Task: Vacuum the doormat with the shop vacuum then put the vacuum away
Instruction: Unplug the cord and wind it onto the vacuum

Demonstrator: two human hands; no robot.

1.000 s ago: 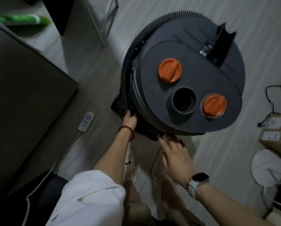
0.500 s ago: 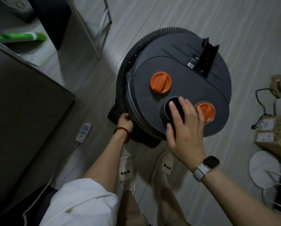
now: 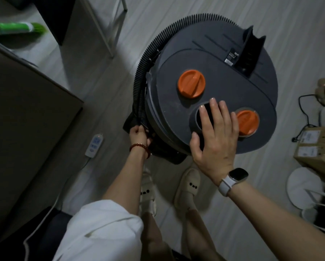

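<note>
Vacuum (image 3: 210, 102) stood on the pale plank floor (image 3: 101, 76), just ahead of the person's shoes (image 3: 188, 185). It was a dark grey drum seen from above, with two orange knobs (image 3: 191, 83) on the lid, an open round port (image 3: 201, 117) between them, and a black handle (image 3: 250, 51) at the far edge. A ribbed black hose (image 3: 154, 46) curled round its left and far side. The right hand (image 3: 214, 136) lay flat over the port, fingers straight. The left hand (image 3: 139, 134) gripped the hose low on the drum's left side. A power strip (image 3: 94, 145) lay on the floor beside a dark cabinet (image 3: 26, 113). Cardboard boxes (image 3: 318, 147) sat to the right, a green brush (image 3: 16, 29) far left.
</note>
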